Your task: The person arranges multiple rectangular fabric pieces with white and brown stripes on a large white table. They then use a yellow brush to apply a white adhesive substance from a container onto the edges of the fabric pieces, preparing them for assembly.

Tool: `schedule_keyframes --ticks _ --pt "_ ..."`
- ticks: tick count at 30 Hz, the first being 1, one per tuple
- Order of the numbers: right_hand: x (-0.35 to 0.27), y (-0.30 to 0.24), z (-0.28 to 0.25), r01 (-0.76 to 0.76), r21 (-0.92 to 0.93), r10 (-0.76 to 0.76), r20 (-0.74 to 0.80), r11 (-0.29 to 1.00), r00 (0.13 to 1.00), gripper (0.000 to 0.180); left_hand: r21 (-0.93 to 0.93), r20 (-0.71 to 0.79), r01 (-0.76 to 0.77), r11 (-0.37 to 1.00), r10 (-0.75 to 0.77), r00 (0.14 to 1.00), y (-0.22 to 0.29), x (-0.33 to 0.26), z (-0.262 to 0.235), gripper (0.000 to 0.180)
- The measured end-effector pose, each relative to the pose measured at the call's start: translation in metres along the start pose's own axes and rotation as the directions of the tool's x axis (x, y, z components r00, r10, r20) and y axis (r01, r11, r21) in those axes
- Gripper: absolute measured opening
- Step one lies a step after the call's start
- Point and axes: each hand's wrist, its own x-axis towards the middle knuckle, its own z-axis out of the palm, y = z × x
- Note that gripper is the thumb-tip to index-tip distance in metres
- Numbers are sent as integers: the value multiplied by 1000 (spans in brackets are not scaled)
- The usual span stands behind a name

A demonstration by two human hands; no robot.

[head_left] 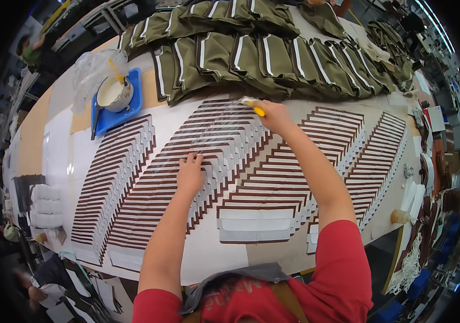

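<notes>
My right hand (274, 117) grips a yellow-handled brush (259, 111) at the far end of the second row of overlapped white pieces with brown edges (187, 153). The brush's pale head touches the pieces there, and a wet-looking sheen runs along part of the row. Lower down on that same row, my left hand (190, 173) lies with its fingers spread, pressing on the pieces and holding nothing. Left of the brush, a pot of creamy white paste (116, 95) stands in a blue tray (133, 110), another yellow handle sticking out of it.
More fanned rows lie at the left (112, 172) and right (316, 161). Folded olive cloth pieces with white strips (241, 62) are stacked along the far side. A crumpled plastic bag (87, 75) sits beside the tray. Cups and cords line the right table edge.
</notes>
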Motion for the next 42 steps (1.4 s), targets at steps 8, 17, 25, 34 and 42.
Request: schedule_keyframes --ticks 8,17,25,34,42 --pt "-9 -48 12 146 199 -148 -6 969 989 36 -23 -36 8 1000 -9 999 -1 0 4 50" --pt "-30 36 -21 -61 48 62 -15 997 998 24 -15 -37 16 1000 -16 999 2 0 0 49" --pt "-32 -19 -9 56 2 -56 -7 998 998 35 4 -13 32 999 -32 999 -1 -1 2 49" --pt "-45 21 -35 -160 -187 154 -50 969 987 28 -87 -27 33 996 -36 999 -2 -1 1 49" --pt "-37 -73 -30 -178 363 260 -191 915 947 16 -209 -231 -68 975 18 973 -30 -28 12 39"
